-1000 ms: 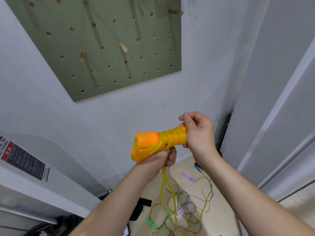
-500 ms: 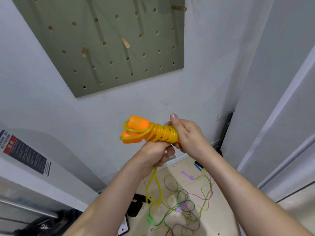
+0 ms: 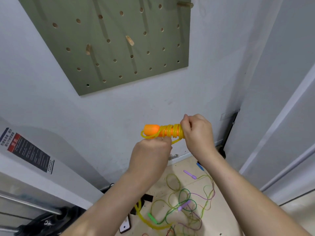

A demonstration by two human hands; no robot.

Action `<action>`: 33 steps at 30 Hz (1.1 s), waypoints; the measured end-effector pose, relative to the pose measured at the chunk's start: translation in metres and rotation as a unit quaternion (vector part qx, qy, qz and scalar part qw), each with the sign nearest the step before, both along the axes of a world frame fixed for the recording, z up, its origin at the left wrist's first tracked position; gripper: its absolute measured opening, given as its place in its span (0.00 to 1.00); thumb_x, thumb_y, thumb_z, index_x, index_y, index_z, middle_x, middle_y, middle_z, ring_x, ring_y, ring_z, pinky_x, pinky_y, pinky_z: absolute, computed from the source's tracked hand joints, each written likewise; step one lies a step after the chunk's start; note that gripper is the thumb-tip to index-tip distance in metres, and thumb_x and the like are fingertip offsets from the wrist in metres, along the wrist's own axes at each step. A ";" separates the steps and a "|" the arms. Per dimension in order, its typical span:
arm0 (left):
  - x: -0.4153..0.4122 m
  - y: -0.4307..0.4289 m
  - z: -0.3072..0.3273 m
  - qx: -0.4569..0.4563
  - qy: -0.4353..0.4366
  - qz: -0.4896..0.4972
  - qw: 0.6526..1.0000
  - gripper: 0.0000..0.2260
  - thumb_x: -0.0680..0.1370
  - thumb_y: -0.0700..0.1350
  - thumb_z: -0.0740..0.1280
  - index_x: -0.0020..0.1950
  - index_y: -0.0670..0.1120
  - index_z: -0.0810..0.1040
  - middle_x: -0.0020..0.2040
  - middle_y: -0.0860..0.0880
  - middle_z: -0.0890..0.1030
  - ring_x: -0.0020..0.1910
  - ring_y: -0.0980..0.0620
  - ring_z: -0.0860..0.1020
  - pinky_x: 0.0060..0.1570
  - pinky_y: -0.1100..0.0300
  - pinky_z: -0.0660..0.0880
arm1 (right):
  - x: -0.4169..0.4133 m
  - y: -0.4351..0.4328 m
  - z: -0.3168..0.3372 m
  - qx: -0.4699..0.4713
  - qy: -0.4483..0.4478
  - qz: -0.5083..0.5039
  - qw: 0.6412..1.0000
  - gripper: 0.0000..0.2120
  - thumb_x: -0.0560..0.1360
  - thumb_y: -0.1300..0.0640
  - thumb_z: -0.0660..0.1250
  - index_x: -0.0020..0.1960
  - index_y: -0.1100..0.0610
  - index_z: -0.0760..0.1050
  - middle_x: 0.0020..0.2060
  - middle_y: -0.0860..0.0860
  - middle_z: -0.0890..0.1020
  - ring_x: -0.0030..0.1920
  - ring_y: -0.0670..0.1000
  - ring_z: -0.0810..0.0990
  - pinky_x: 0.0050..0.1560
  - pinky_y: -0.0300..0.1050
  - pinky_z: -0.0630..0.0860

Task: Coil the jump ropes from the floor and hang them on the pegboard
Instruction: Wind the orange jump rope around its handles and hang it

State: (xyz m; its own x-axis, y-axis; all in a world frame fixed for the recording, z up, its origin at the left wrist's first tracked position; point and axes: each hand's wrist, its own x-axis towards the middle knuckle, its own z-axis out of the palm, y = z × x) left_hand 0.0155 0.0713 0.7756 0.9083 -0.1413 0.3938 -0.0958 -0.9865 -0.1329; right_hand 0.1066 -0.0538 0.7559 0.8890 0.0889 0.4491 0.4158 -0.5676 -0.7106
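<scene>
Orange plastic, wound with yellow: one jump rope (image 3: 163,131) is held in mid-air between two bare hands, above the floor and below the pegboard. The left hand (image 3: 151,155) sits just beneath it with its back to the camera, fingers curled on the yellow cord (image 3: 175,141) where it leaves the coils. The right hand (image 3: 196,133) grips the right end, fingers wrapped round it. The rope's orange handle (image 3: 151,129) lies level, its long axis running left to right and its rounded free end pointing left. Whether a second handle hides under the coils cannot be told. Several turns of cord wrap its right half.

Farther down, on the beige floor (image 3: 180,167), loose cords lie tangled. Four small handles show among them: one green handle (image 3: 152,218), two purple handles (image 3: 183,205), and one blue handle (image 3: 199,166).

Beyond stands a pale grey wall (image 3: 119,116) with one printed label (image 3: 27,150) at left. One olive-green pegboard (image 3: 119,53) hangs on it, carrying three wooden pegs (image 3: 129,40).
</scene>
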 end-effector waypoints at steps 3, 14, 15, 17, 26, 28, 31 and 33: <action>0.000 0.015 0.016 0.016 0.007 -0.036 0.999 0.13 0.62 0.49 0.79 0.32 0.47 0.76 0.26 0.50 0.73 0.21 0.46 0.73 0.22 0.63 0.64 | 0.002 -0.005 -0.001 -0.088 -0.052 0.030 0.994 0.13 0.78 0.58 0.62 0.39 0.64 0.76 0.35 0.55 0.70 0.32 0.62 0.73 0.33 0.51 0.72; 0.022 0.037 0.078 -0.357 0.258 -0.093 0.893 0.08 0.64 0.43 0.79 0.36 0.54 0.82 0.31 0.56 0.81 0.31 0.61 0.76 0.35 0.68 0.72 | -0.013 -0.013 0.027 -0.079 -0.084 0.286 0.951 0.23 0.79 0.46 0.53 0.40 0.60 0.79 0.39 0.50 0.75 0.35 0.47 0.74 0.40 0.37 0.70; 0.023 0.037 0.077 -0.390 0.260 -0.091 0.879 0.09 0.64 0.42 0.79 0.35 0.54 0.82 0.29 0.56 0.81 0.29 0.62 0.75 0.34 0.69 0.71 | -0.012 -0.013 0.025 -0.076 -0.072 0.289 0.952 0.23 0.79 0.46 0.53 0.40 0.60 0.79 0.38 0.50 0.75 0.36 0.47 0.73 0.41 0.37 0.70; 0.024 0.037 0.073 -0.431 0.263 -0.093 0.858 0.08 0.64 0.40 0.79 0.35 0.51 0.83 0.28 0.55 0.81 0.29 0.62 0.76 0.34 0.70 0.71 | -0.012 -0.012 0.022 -0.103 -0.059 0.275 0.954 0.25 0.79 0.44 0.51 0.40 0.61 0.78 0.38 0.50 0.75 0.36 0.48 0.74 0.41 0.39 0.70; 0.024 0.042 0.037 -0.662 0.287 -0.091 0.687 0.04 0.71 0.40 0.69 0.41 0.39 0.77 0.25 0.53 0.77 0.23 0.59 0.73 0.26 0.67 0.70 | -0.025 -0.014 0.033 0.187 0.206 0.266 0.923 0.20 0.81 0.52 0.59 0.36 0.60 0.80 0.27 0.51 0.73 0.22 0.46 0.69 0.23 0.35 0.65; 0.027 0.036 0.025 -0.715 0.269 -0.065 0.642 0.03 0.73 0.38 0.66 0.44 0.39 0.78 0.29 0.51 0.81 0.25 0.58 0.77 0.26 0.66 0.73 | -0.025 -0.010 0.027 0.297 0.275 0.205 0.891 0.21 0.81 0.52 0.58 0.35 0.60 0.79 0.23 0.56 0.70 0.19 0.48 0.64 0.21 0.33 0.60; 0.025 0.025 0.008 -0.702 0.228 -0.020 0.674 0.08 0.77 0.33 0.61 0.46 0.39 0.80 0.32 0.48 0.80 0.25 0.55 0.73 0.26 0.64 0.69 | -0.024 -0.001 0.019 0.418 0.305 0.121 0.847 0.21 0.82 0.51 0.58 0.36 0.61 0.77 0.26 0.61 0.70 0.17 0.48 0.60 0.22 0.31 0.56; 0.015 0.015 -0.005 -0.673 0.195 -0.038 0.713 0.09 0.79 0.35 0.60 0.46 0.44 0.79 0.35 0.47 0.78 0.26 0.55 0.68 0.29 0.62 0.66 | -0.021 0.003 0.017 0.471 0.298 0.062 0.828 0.21 0.82 0.52 0.57 0.36 0.62 0.75 0.24 0.59 0.70 0.17 0.48 0.60 0.21 0.32 0.56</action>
State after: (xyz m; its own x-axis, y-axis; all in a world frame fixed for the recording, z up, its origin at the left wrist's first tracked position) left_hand 0.0307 0.0868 0.7707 0.9955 0.0725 -0.0606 0.0733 -0.1865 0.9797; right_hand 0.0859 -0.0510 0.7725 0.9880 0.0553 -0.1441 -0.1543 0.3751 -0.9140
